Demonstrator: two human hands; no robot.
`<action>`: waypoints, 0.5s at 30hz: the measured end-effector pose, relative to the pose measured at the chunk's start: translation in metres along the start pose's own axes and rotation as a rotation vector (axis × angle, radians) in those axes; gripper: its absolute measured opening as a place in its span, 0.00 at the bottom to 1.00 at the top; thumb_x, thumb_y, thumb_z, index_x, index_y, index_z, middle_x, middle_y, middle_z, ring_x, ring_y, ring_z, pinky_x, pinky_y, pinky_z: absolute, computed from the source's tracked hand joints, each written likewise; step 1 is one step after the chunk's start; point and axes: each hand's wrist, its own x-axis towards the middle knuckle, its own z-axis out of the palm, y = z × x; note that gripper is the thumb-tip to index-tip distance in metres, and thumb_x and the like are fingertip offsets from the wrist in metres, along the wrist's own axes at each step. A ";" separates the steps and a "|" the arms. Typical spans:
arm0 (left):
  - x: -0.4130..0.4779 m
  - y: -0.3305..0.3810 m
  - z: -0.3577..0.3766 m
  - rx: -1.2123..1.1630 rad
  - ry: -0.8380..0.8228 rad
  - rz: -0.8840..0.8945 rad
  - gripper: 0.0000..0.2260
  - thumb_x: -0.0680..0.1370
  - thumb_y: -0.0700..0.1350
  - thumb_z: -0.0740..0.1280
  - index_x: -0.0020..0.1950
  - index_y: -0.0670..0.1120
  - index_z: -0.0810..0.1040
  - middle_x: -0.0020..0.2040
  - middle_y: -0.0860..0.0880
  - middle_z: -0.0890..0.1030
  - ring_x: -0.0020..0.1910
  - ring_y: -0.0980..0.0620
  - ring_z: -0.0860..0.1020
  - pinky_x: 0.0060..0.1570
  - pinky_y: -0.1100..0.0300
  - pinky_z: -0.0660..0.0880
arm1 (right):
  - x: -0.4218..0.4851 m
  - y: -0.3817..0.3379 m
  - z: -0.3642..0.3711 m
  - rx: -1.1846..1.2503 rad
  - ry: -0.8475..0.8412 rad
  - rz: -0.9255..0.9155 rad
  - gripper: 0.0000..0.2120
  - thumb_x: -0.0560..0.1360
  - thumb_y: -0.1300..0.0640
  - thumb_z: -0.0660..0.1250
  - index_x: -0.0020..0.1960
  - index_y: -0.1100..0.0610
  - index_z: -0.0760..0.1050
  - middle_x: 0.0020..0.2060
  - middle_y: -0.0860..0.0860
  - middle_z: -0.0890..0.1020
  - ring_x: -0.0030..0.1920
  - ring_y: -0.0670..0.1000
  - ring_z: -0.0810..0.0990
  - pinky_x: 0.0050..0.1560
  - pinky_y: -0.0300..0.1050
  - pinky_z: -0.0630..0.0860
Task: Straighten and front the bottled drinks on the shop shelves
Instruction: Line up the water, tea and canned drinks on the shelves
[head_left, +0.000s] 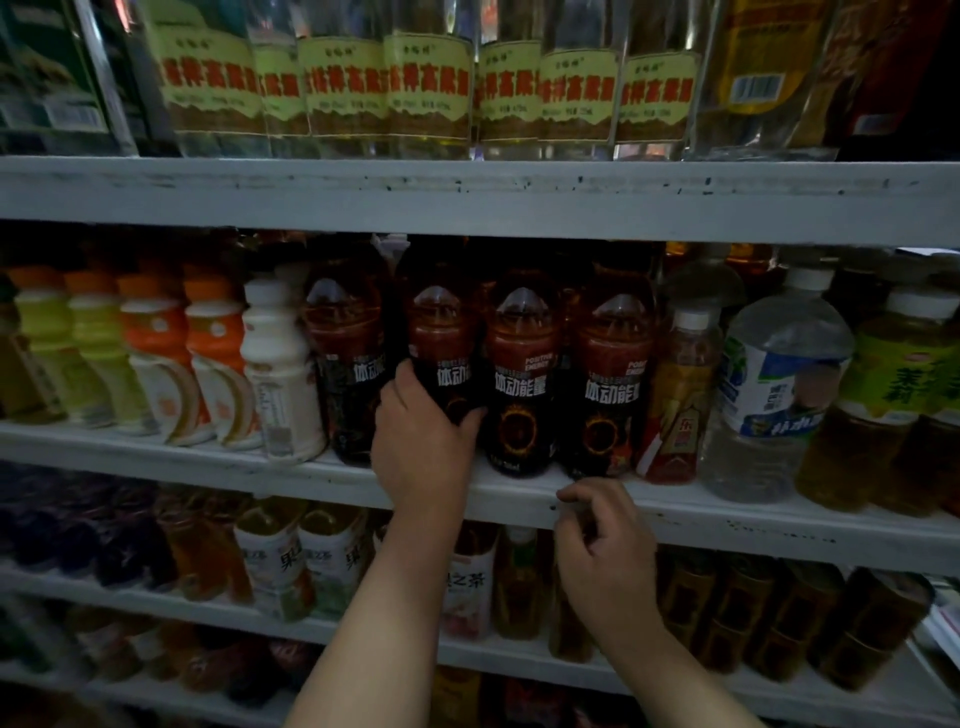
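Several dark red energy drink bottles with black labels stand in a row on the middle shelf (727, 514). My left hand (421, 447) grips the lower part of the second one (441, 332), thumb on its left side and fingers round its right. To its right stand two more of the same bottles (522, 374) (613, 384), and one (345, 358) stands to its left. My right hand (605, 551) hovers at the shelf's front edge below the rightmost energy bottle, fingers loosely curled and holding nothing.
Orange and yellow-green bottles (156, 353) and a white bottle (283, 369) fill the shelf's left. A small tea bottle (678, 395), a water bottle (779, 384) and green tea (893, 395) stand on the right. Clear liquor bottles (426, 88) line the shelf above; tea bottles (275, 556) sit below.
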 end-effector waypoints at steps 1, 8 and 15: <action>0.001 0.001 0.002 -0.008 -0.013 -0.012 0.42 0.66 0.59 0.76 0.71 0.45 0.60 0.62 0.43 0.73 0.59 0.44 0.74 0.49 0.49 0.76 | -0.001 -0.002 0.001 -0.010 0.002 -0.009 0.09 0.73 0.65 0.66 0.47 0.51 0.75 0.45 0.38 0.73 0.45 0.39 0.74 0.42 0.30 0.67; 0.014 -0.021 -0.008 -0.368 -0.225 0.087 0.26 0.71 0.52 0.72 0.67 0.55 0.68 0.48 0.67 0.74 0.49 0.62 0.73 0.43 0.76 0.67 | -0.005 -0.004 0.001 -0.021 -0.013 -0.055 0.10 0.72 0.68 0.67 0.45 0.53 0.75 0.45 0.39 0.74 0.41 0.41 0.74 0.38 0.29 0.67; 0.012 -0.031 -0.010 -0.350 -0.221 0.073 0.26 0.68 0.56 0.75 0.63 0.53 0.72 0.49 0.61 0.76 0.48 0.60 0.74 0.44 0.67 0.69 | -0.006 -0.004 0.007 -0.043 -0.061 -0.023 0.08 0.72 0.66 0.67 0.45 0.53 0.76 0.44 0.42 0.74 0.44 0.41 0.74 0.40 0.30 0.68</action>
